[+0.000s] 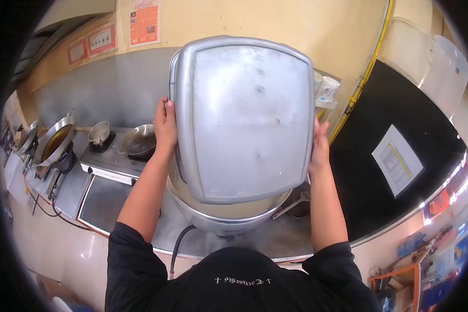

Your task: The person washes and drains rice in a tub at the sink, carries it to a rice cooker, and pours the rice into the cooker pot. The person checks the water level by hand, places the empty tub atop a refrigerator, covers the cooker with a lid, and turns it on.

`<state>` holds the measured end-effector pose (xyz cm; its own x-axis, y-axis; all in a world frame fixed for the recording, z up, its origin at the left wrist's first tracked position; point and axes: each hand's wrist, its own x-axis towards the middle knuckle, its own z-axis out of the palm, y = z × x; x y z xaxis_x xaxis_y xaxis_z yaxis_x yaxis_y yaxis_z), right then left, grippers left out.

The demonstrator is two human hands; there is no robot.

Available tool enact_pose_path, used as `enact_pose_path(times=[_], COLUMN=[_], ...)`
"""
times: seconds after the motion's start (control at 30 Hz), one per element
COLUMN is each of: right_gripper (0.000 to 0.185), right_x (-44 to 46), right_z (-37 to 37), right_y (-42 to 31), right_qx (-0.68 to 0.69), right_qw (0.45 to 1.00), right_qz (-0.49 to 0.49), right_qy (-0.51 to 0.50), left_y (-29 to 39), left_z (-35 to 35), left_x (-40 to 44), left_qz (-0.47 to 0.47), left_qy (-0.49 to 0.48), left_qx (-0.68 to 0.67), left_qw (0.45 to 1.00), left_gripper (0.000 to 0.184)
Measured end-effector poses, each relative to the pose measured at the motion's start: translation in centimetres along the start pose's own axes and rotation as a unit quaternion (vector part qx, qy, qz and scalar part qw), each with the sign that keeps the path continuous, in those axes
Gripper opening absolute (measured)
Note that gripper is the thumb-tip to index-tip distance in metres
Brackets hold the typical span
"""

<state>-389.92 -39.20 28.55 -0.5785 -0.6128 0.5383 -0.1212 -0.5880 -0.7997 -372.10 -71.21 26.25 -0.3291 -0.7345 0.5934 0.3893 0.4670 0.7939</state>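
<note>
A big rectangular metal pan (249, 125) is tipped up in front of me, its flat base turned toward my head. My left hand (165, 125) grips its left edge, with the thumb visible on the side and the other fingers mostly hidden. On the opposite edge, my right hand (320, 143) is pressed to the side, its fingers partly behind the pan. Directly below stands a large round metal pot (223, 221) holding something pale. The pan covers much of the pot's opening, and the inside of the pan is hidden from me.
Left of the pot is a stove (112, 164) bearing a wok (139, 140) and a small pot (99, 133). Farther left sits a wok of brown liquid (58, 140). A black hose (178, 247) runs by the pot. At right stands a black panel (359, 171) with a paper sheet.
</note>
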Motion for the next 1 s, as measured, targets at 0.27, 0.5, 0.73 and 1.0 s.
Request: enact_pose_path(times=[0.27,0.5,0.73,1.0], right_gripper=[0.090,0.104,0.053,0.057], right_x=[-5.8,-13.2,-21.6,-35.3], right_z=[-3.4,-4.6,-3.3,-0.9], right_y=[-1.4,-3.9,-7.4,-9.4], right_qx=[0.089,0.090,0.126,0.102], right_qw=[0.991,0.970,0.964,0.920], right_qz=[-0.011,0.069,0.049,-0.050], right_qy=[0.095,0.217,0.230,0.375], left_y=[3.3,4.6,7.4,8.9], left_z=[0.0,1.2,2.7,2.9], left_x=[-0.6,-1.8,-4.9,-4.4], left_qz=[0.294,0.489,0.573,0.308], left_qy=[-0.116,-0.095,-0.165,-0.377], left_qx=[0.015,0.045,0.017,0.140], left_qw=[0.949,0.866,0.802,0.862], left_gripper=[0.098,0.104,0.105,0.101])
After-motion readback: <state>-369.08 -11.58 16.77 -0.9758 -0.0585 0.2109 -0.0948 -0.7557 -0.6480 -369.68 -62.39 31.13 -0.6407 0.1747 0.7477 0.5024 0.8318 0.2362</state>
